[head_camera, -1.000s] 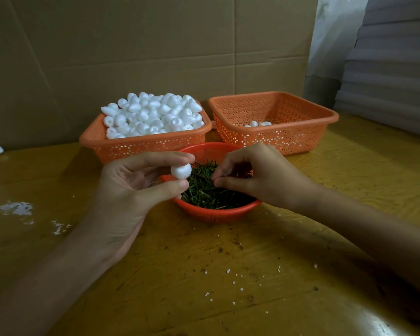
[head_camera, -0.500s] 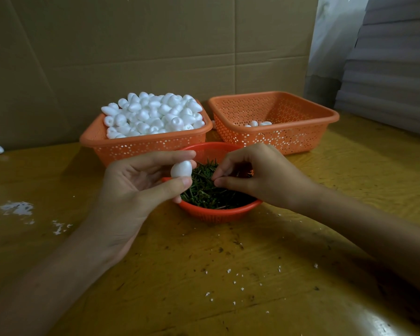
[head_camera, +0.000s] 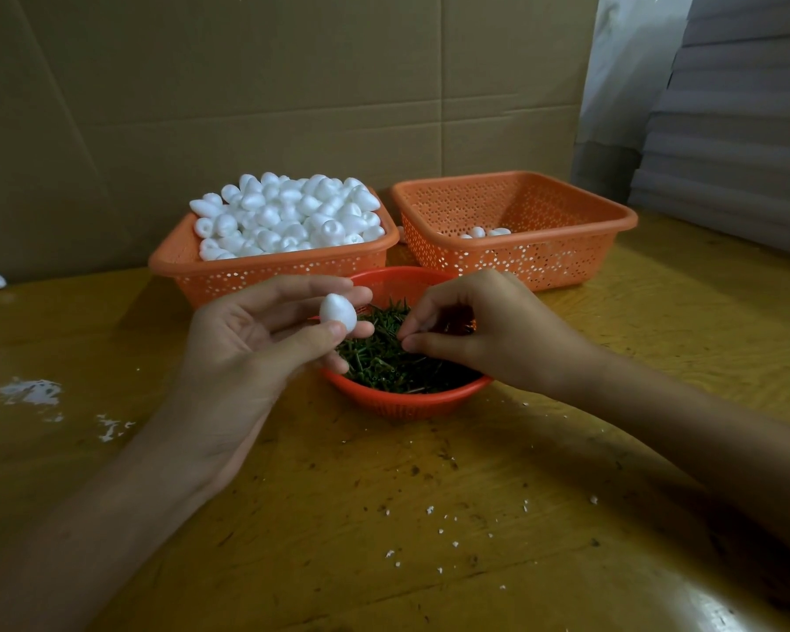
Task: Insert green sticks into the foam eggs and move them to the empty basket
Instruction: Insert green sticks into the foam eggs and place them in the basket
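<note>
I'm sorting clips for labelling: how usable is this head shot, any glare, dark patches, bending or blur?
Head view: dim, warm light; glare on the table at lower right; wide-angle bending at edges; the foam egg in the left hand is sharp but nearly blown out; the right hand shades the green sticks, hiding whether it pinches one.

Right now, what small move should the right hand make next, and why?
Probably draw one of the green sticks out of the red basket toward the foam egg. The left hand holds the egg up, no stick visible in it, and the right hand pinches down among the sticks; whether it has one yet is unclear.
</note>
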